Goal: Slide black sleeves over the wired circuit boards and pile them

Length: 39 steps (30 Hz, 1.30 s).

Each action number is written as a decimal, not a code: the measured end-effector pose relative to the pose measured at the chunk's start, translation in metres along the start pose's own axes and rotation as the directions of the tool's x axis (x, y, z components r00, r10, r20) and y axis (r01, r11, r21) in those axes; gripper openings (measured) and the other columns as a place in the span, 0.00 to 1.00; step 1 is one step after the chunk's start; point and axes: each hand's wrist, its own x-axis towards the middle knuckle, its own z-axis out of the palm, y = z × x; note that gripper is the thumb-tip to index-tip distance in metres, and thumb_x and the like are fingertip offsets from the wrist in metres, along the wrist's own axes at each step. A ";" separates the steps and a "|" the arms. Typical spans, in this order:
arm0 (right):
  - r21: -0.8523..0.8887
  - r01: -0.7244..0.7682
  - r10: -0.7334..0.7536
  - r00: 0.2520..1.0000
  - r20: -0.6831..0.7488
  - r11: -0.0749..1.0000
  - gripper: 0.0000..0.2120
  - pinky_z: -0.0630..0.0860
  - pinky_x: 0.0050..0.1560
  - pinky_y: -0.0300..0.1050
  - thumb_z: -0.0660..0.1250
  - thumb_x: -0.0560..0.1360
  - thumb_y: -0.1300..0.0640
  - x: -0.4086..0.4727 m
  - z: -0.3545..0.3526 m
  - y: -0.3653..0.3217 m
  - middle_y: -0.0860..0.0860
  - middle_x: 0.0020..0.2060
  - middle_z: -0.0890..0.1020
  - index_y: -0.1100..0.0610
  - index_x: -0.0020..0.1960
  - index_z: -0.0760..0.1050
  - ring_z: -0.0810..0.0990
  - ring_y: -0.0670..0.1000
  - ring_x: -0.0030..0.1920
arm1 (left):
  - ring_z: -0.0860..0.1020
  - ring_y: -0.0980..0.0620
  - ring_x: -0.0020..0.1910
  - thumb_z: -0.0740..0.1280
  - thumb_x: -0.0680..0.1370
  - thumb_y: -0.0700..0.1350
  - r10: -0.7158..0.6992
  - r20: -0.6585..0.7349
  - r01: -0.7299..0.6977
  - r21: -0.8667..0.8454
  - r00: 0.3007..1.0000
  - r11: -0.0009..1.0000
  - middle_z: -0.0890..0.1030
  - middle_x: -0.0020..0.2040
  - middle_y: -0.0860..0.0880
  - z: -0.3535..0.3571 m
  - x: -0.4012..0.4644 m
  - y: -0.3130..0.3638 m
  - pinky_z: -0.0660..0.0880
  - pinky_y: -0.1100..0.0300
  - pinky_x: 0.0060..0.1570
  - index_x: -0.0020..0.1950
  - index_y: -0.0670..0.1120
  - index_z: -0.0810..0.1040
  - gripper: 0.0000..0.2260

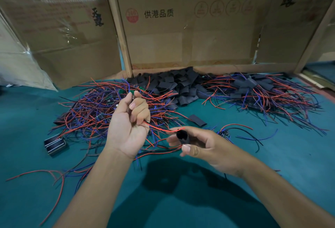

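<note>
My left hand (129,124) is raised with its fingers curled round a green circuit board (132,93) that pokes out above the fist. The board's red wire (159,128) trails down to the right. My right hand (201,146) pinches a black sleeve (183,137), its open mouth turned toward the wire tip, which lies right at that mouth. Behind my left hand sprawls a heap of bare wired boards (94,111). Loose black sleeves (174,84) are heaped at the back centre. A pile of sleeved boards (257,90) lies at the back right.
Everything sits on a teal table (181,200). Cardboard walls (181,37) close off the back. One stray sleeve (198,120) and one wired board (224,133) lie beside my right hand. A small metal-edged black part (54,143) rests at the left. Loose wires (54,175) trail near the left front.
</note>
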 end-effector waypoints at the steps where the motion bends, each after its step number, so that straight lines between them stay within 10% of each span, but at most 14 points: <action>1: -0.001 -0.001 0.001 1.000 -0.002 1.000 0.19 0.76 0.56 0.41 0.63 0.78 0.60 0.000 0.000 0.000 0.54 0.62 0.80 0.56 0.69 0.70 0.77 0.46 0.62 | 0.53 0.58 0.25 0.59 0.80 0.43 -0.011 0.004 0.011 -0.006 1.000 1.000 0.63 0.30 0.54 -0.001 0.000 0.001 0.59 0.61 0.19 0.44 0.42 0.74 0.08; 12: 0.057 0.030 -0.032 0.999 0.043 0.998 0.20 0.76 0.56 0.46 0.63 0.78 0.55 0.001 0.000 -0.001 0.57 0.62 0.79 0.57 0.69 0.70 0.76 0.59 0.65 | 0.54 0.59 0.24 0.59 0.81 0.42 -0.159 0.064 0.166 -0.106 0.985 0.981 0.65 0.30 0.52 -0.007 0.000 0.003 0.58 0.60 0.18 0.46 0.40 0.75 0.09; 19: -0.087 0.000 0.003 0.999 0.035 0.996 0.19 0.75 0.57 0.42 0.67 0.78 0.58 -0.001 -0.004 -0.004 0.56 0.58 0.81 0.54 0.68 0.72 0.78 0.56 0.61 | 0.52 0.57 0.24 0.61 0.78 0.44 -0.041 0.016 0.034 0.290 0.999 0.957 0.63 0.29 0.55 -0.005 0.003 0.002 0.58 0.63 0.17 0.45 0.44 0.72 0.06; 24: -0.712 0.046 -0.117 0.992 -0.051 0.701 0.21 0.71 0.57 0.34 0.72 0.74 0.47 -0.002 -0.009 -0.011 0.40 0.56 0.81 0.50 0.65 0.75 0.77 0.40 0.53 | 0.57 0.59 0.22 0.57 0.84 0.45 0.080 0.020 -0.078 0.538 0.997 0.839 0.63 0.29 0.54 -0.005 0.003 -0.006 0.54 0.66 0.20 0.46 0.44 0.74 0.10; 34: -0.894 0.000 -0.198 0.975 -0.099 0.447 0.21 0.71 0.55 0.48 0.66 0.74 0.40 -0.002 0.004 -0.012 0.43 0.54 0.80 0.47 0.64 0.73 0.74 0.46 0.53 | 0.59 0.57 0.24 0.58 0.84 0.45 0.239 -0.018 -0.203 0.465 0.971 0.862 0.67 0.31 0.51 -0.001 -0.002 -0.033 0.58 0.64 0.24 0.43 0.44 0.72 0.11; 39: -0.916 -0.099 -0.359 0.899 -0.249 0.389 0.18 0.64 0.57 0.48 0.65 0.72 0.41 0.000 0.006 -0.012 0.46 0.46 0.82 0.52 0.54 0.77 0.77 0.51 0.49 | 0.82 0.52 0.40 0.58 0.83 0.47 0.203 0.057 -0.200 0.547 0.978 0.813 0.85 0.47 0.44 -0.008 -0.004 -0.059 0.78 0.64 0.41 0.52 0.42 0.78 0.12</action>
